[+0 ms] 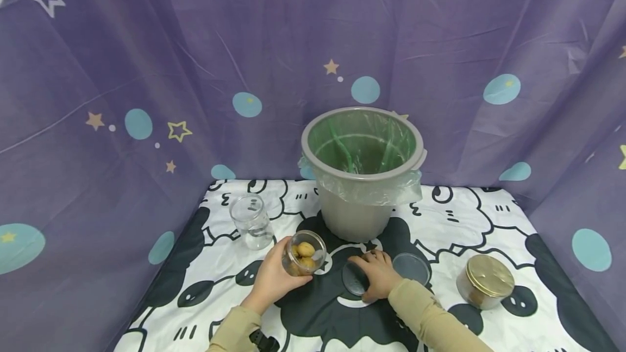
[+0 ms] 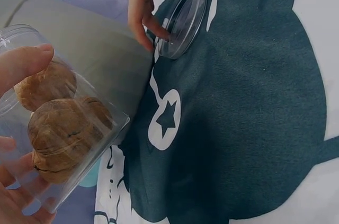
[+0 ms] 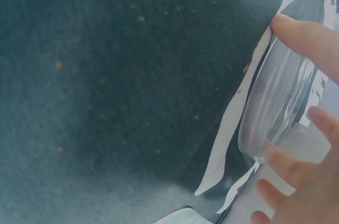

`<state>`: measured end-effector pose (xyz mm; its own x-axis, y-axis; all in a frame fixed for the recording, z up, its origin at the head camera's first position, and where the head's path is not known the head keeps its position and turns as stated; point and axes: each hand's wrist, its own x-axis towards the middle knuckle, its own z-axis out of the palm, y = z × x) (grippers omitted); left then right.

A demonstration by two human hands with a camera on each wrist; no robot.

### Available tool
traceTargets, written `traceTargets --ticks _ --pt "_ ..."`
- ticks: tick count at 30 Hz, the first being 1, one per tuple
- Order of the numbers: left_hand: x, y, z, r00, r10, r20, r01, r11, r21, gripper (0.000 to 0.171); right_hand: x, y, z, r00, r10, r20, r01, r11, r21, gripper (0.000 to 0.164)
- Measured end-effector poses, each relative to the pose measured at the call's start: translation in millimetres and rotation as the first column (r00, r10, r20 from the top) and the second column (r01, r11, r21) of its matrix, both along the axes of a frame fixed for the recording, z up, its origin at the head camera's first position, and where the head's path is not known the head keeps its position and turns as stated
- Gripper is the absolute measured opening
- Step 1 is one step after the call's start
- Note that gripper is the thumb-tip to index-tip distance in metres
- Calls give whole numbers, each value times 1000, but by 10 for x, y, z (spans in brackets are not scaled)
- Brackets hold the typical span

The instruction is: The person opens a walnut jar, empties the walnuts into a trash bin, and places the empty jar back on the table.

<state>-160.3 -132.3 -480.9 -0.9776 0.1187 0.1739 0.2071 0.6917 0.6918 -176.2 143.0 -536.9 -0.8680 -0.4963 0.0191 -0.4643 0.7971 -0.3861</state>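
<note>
My left hand grips a clear plastic jar, its mouth tipped up in the head view. Several walnuts lie inside it. Lower right of the jar, my right hand holds a round clear lid by its rim, thumb on one side and fingertips on the other. The lid is at the dark part of the patterned cloth; whether it touches the cloth I cannot tell. A second clear lid lies just right of that hand, partly hidden by it.
A grey bin with a green-tinted liner stands behind the hands. An open clear jar stands at the left. To the right is a jar with a gold lid. A purple curtain hangs behind.
</note>
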Motion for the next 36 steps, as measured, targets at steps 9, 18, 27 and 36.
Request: traceTargets --ticks 9,18,27,36 --pt "-4 -6 13 1000 9 -20 -9 1000 -13 90 -13 36 -18 1000 -2 -12 2 1000 -11 91" --pt "5 -15 5 1000 1 -1 -1 1000 1 90 -3 166 32 999 8 44 -4 994 -109 85" --pt "-3 -14 11 1000 10 -3 -10 1000 -5 90 3 285 161 1000 18 -13 -20 977 -212 68" --pt "1 -31 20 1000 26 0 -26 1000 -7 92 -69 438 293 975 -108 -192 41 945 -323 47"
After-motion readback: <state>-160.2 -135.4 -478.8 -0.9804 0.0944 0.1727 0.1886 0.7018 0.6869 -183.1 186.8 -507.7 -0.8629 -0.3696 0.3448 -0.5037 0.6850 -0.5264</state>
